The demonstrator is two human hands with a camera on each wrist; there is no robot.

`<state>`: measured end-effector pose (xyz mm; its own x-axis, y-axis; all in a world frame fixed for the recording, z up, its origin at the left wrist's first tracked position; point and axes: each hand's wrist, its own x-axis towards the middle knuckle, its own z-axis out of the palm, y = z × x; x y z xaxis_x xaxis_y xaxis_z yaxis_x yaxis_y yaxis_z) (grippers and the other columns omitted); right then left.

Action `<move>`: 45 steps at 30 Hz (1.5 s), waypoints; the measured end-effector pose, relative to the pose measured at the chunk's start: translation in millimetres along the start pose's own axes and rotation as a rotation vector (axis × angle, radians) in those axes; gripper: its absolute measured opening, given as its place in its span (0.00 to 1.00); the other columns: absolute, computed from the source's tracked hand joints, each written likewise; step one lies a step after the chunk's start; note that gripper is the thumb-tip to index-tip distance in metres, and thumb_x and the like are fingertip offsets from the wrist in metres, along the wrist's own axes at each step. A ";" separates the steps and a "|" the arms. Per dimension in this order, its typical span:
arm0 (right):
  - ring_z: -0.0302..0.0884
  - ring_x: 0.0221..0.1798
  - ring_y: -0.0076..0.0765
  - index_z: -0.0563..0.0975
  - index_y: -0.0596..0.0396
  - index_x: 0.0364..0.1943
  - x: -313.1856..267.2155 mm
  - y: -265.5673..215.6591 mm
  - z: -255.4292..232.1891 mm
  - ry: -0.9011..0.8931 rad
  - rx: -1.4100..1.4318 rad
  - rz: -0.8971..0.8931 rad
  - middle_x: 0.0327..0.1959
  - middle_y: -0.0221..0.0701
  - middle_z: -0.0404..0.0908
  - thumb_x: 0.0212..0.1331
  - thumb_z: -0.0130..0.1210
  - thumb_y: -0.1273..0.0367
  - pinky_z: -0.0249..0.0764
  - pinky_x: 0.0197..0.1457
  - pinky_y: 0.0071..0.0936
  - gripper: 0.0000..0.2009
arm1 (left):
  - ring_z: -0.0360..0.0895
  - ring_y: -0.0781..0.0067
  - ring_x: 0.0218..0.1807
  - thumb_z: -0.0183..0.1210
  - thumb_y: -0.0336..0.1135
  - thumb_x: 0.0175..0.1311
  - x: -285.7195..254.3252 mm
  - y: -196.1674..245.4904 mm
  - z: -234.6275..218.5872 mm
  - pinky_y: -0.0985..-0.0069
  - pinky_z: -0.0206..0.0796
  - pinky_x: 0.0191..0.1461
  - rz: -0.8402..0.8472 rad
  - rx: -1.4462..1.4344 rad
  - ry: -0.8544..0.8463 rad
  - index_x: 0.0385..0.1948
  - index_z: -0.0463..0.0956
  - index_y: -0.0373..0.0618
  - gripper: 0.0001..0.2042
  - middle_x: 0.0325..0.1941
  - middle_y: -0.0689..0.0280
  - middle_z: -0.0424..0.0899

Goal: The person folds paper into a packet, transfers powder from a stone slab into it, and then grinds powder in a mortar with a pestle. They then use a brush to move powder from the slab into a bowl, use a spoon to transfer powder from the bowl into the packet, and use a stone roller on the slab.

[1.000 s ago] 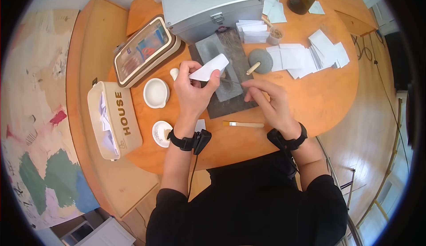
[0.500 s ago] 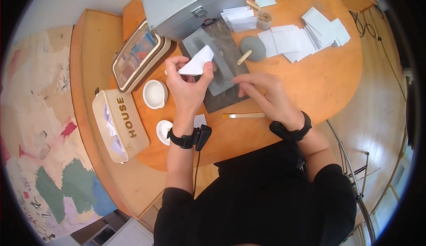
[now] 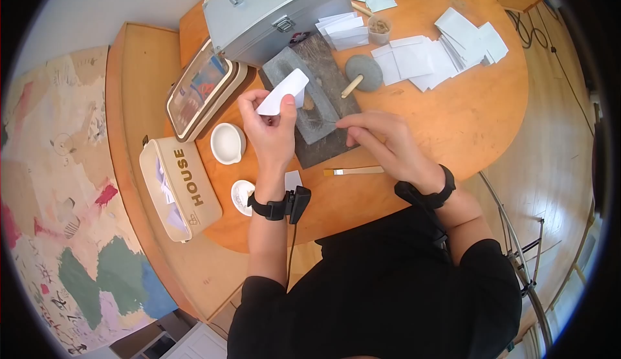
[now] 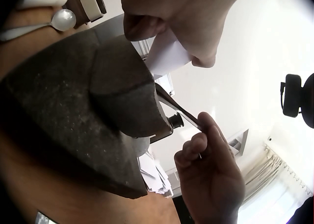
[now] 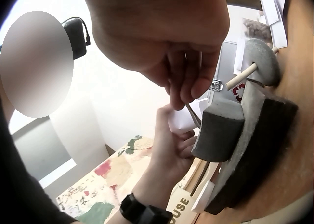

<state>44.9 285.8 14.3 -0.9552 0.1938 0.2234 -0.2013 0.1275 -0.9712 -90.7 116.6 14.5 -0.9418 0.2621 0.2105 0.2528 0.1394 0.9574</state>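
Note:
My left hand (image 3: pixel 270 132) grips a folded white paper (image 3: pixel 284 92) between thumb and fingers, above the left side of the grey stone slab (image 3: pixel 318 126). The paper stands tilted, its far end pointing up and away. Over the slab's right edge, my right hand (image 3: pixel 388 142) pinches a thin metal spatula (image 4: pixel 172 103) between thumb and index finger. Its dark, wider end reaches to the stone's raised end in the left wrist view. A small brownish patch lies on the slab beside the paper. Beneath the slab is a darker board (image 3: pixel 314 157).
A round stone with a wooden handle (image 3: pixel 363 73) lies right of the slab, near white papers (image 3: pixel 414 59). A brush (image 3: pixel 354 171) lies in front. To the left are a white bowl (image 3: pixel 228 143), a small dish (image 3: pixel 242 196) and a HOUSE basket (image 3: pixel 200 187). A silver case (image 3: pixel 278 19) stands behind.
The head view has shifted. My left hand has moved the folded paper leftward over the slab, away from the right hand. The right hand keeps its pinch on the spatula near the slab's edge.

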 end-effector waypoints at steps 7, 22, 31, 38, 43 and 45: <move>0.78 0.33 0.41 0.80 0.60 0.45 2.4 -4.3 -2.2 -0.025 -0.032 -0.021 0.28 0.36 0.82 0.64 0.51 0.75 0.72 0.39 0.33 0.09 | 0.64 0.88 0.32 0.63 0.41 0.66 0.1 -5.5 -9.3 0.87 0.57 0.33 -0.058 0.000 -0.059 0.40 0.65 0.42 0.16 0.34 0.72 0.68; 0.77 0.33 0.38 0.80 0.61 0.47 3.4 -12.5 -3.9 -0.038 0.021 -0.041 0.28 0.34 0.82 0.66 0.49 0.75 0.71 0.39 0.32 0.11 | 0.51 0.83 0.19 0.46 0.59 0.68 5.2 -2.4 -28.9 0.84 0.41 0.19 -0.616 -0.789 -0.038 0.42 0.71 0.49 0.22 0.35 0.69 0.75; 0.75 0.31 0.38 0.79 0.57 0.51 25.0 -34.2 -0.9 -0.132 -0.042 -0.328 0.28 0.32 0.80 0.65 0.51 0.75 0.71 0.35 0.29 0.13 | 0.53 0.81 0.20 0.44 0.67 0.62 -2.5 -12.6 -44.5 0.84 0.41 0.20 -0.613 -1.145 -0.236 0.41 0.69 0.47 0.29 0.29 0.70 0.65; 0.74 0.28 0.36 0.79 0.54 0.48 46.5 -44.9 19.9 -0.212 -0.289 -0.497 0.25 0.30 0.78 0.51 0.56 0.74 0.69 0.28 0.31 0.17 | 0.57 0.81 0.20 0.43 0.73 0.57 -8.0 -10.5 -42.3 0.84 0.43 0.20 -0.505 -1.076 -0.390 0.40 0.67 0.41 0.36 0.28 0.68 0.65; 0.73 0.24 0.36 0.79 0.50 0.46 47.1 -34.9 30.6 -0.194 -0.400 -0.500 0.22 0.28 0.77 0.46 0.57 0.74 0.68 0.24 0.32 0.18 | 0.56 0.83 0.20 0.41 0.73 0.57 -7.6 -3.8 -38.4 0.85 0.44 0.21 -0.493 -1.010 -0.480 0.39 0.67 0.40 0.36 0.27 0.69 0.68; 0.71 0.21 0.36 0.79 0.53 0.47 45.9 -34.6 27.7 -0.233 -0.444 -0.482 0.20 0.30 0.74 0.48 0.59 0.76 0.65 0.23 0.33 0.18 | 0.54 0.85 0.20 0.41 0.73 0.57 -7.7 -5.9 -39.4 0.85 0.44 0.21 -0.532 -1.015 -0.438 0.40 0.68 0.40 0.36 0.26 0.70 0.69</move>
<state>2.0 263.4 55.9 -0.8133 -0.1922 0.5492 -0.5544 0.5425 -0.6312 -93.6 76.1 15.1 -0.6717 0.7254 -0.1501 -0.6119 -0.4291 0.6644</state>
